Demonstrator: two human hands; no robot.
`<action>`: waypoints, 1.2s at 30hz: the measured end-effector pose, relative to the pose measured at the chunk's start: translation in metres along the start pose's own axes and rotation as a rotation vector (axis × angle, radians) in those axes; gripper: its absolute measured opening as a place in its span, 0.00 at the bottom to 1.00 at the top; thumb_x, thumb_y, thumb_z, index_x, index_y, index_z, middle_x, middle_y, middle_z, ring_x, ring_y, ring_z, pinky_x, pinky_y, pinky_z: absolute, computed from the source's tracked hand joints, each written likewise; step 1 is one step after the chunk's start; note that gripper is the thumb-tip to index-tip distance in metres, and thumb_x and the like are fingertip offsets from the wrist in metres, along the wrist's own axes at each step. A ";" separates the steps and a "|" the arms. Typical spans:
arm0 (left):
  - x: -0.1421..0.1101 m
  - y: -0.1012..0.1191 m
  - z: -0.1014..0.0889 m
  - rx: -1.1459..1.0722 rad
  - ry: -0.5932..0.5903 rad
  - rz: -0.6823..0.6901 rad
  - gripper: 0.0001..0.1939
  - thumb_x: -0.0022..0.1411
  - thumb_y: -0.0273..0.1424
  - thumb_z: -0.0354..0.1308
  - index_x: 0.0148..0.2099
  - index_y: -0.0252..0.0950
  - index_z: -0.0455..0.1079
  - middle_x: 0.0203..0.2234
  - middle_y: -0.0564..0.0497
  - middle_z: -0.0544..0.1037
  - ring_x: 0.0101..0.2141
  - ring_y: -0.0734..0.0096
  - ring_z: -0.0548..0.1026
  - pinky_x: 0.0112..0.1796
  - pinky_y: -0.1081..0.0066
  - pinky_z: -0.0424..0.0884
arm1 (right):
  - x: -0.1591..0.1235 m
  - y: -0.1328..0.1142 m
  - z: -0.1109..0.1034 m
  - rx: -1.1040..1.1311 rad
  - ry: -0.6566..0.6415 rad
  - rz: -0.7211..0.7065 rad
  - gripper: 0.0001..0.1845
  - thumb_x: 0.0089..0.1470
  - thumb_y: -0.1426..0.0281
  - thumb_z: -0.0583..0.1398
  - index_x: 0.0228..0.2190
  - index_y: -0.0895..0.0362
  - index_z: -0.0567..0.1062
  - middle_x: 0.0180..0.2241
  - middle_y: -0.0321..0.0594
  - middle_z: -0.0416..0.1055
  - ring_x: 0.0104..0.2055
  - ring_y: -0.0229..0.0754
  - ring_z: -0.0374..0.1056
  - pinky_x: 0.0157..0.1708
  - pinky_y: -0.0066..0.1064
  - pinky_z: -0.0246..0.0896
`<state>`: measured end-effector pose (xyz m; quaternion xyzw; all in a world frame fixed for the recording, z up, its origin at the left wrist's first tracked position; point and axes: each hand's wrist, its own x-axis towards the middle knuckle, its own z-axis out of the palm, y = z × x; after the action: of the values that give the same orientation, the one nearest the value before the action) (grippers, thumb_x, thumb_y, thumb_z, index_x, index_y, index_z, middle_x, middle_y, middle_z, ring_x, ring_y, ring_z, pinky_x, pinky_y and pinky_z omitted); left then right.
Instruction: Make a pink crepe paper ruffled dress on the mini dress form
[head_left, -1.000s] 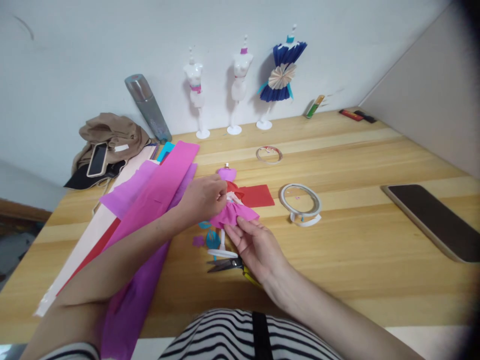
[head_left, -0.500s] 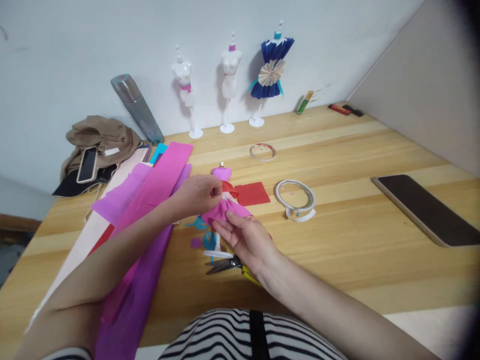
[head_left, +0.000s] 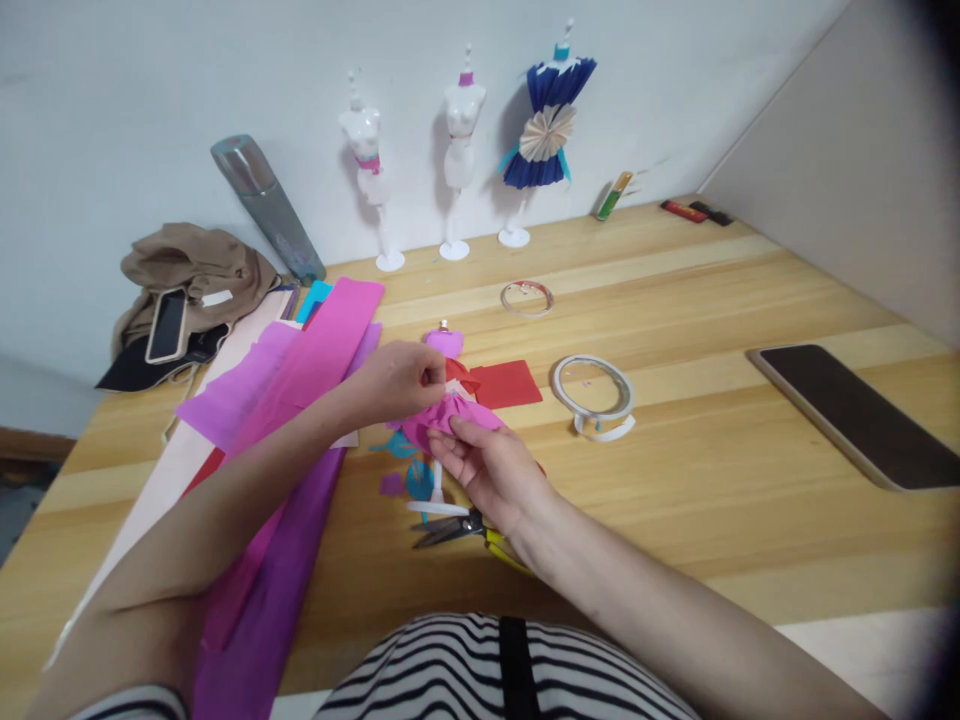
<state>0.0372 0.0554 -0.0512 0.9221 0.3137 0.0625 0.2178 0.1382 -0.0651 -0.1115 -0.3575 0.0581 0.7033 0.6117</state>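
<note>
A small dress-form mannequin point(head_left: 444, 343) with a purple top and a red band at the waist stands between my hands. A pink paper skirt point(head_left: 471, 413) spreads below its waist. My right hand point(head_left: 496, 470) pinches the skirt's lower front between thumb and fingers. Beside the waist, my left hand point(head_left: 405, 382) is closed with fingertips together, and whatever it grips is hidden. The mannequin's white base point(head_left: 439, 509) shows below. Black-bladed scissors point(head_left: 450, 528) with yellow handles lie under my right wrist, partly covered.
Red paper point(head_left: 510, 384) lies right of the mannequin, beside a tape roll point(head_left: 630, 390) and a smaller ring of tape point(head_left: 527, 314). Pink paper point(head_left: 322, 340) and purple sheets lie left under my forearm. Several mannequins stand along the wall; a phone point(head_left: 862, 412) lies right.
The view has tilted slightly, so the background sits a little higher. My hands stay at the skirt, whose upper edge looks more bunched near the waist.
</note>
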 end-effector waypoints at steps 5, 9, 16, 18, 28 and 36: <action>0.000 0.000 -0.002 -0.015 -0.008 -0.004 0.06 0.51 0.24 0.55 0.22 0.34 0.65 0.16 0.58 0.66 0.20 0.80 0.61 0.24 0.76 0.54 | 0.005 0.001 -0.002 0.026 -0.035 0.012 0.07 0.49 0.82 0.66 0.26 0.60 0.76 0.24 0.41 0.79 0.28 0.39 0.77 0.34 0.28 0.77; 0.001 0.001 -0.003 -0.025 -0.027 -0.010 0.06 0.51 0.24 0.56 0.23 0.33 0.67 0.17 0.57 0.68 0.21 0.79 0.63 0.25 0.76 0.55 | 0.008 0.001 -0.003 0.061 -0.059 0.007 0.07 0.49 0.83 0.65 0.27 0.60 0.76 0.23 0.40 0.79 0.28 0.37 0.77 0.33 0.26 0.76; 0.002 0.003 -0.005 -0.038 -0.057 -0.046 0.05 0.51 0.22 0.56 0.24 0.32 0.68 0.17 0.58 0.67 0.21 0.80 0.63 0.25 0.77 0.55 | 0.011 -0.003 0.000 0.084 -0.001 0.041 0.11 0.52 0.86 0.60 0.27 0.60 0.75 0.23 0.39 0.78 0.29 0.37 0.77 0.36 0.27 0.77; 0.001 0.003 -0.005 -0.051 -0.058 -0.042 0.06 0.52 0.23 0.56 0.24 0.33 0.67 0.17 0.58 0.66 0.21 0.80 0.62 0.24 0.77 0.54 | 0.010 -0.005 0.002 0.073 0.002 0.052 0.11 0.53 0.86 0.59 0.28 0.60 0.75 0.24 0.39 0.78 0.29 0.36 0.77 0.36 0.26 0.76; -0.001 0.004 -0.002 -0.046 -0.035 -0.064 0.05 0.51 0.24 0.56 0.24 0.33 0.67 0.19 0.57 0.69 0.23 0.79 0.64 0.25 0.76 0.55 | 0.006 -0.007 0.005 0.107 -0.012 0.135 0.11 0.55 0.85 0.57 0.30 0.61 0.75 0.24 0.41 0.77 0.28 0.35 0.76 0.29 0.19 0.73; 0.000 -0.001 -0.001 -0.072 -0.030 -0.030 0.04 0.51 0.25 0.54 0.25 0.33 0.68 0.19 0.57 0.68 0.22 0.79 0.63 0.25 0.76 0.56 | 0.006 -0.004 -0.005 0.129 -0.066 0.160 0.09 0.48 0.86 0.61 0.30 0.61 0.73 0.23 0.39 0.76 0.24 0.34 0.74 0.23 0.18 0.70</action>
<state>0.0369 0.0565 -0.0501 0.9097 0.3217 0.0566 0.2564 0.1439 -0.0616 -0.1172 -0.2882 0.1111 0.7562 0.5769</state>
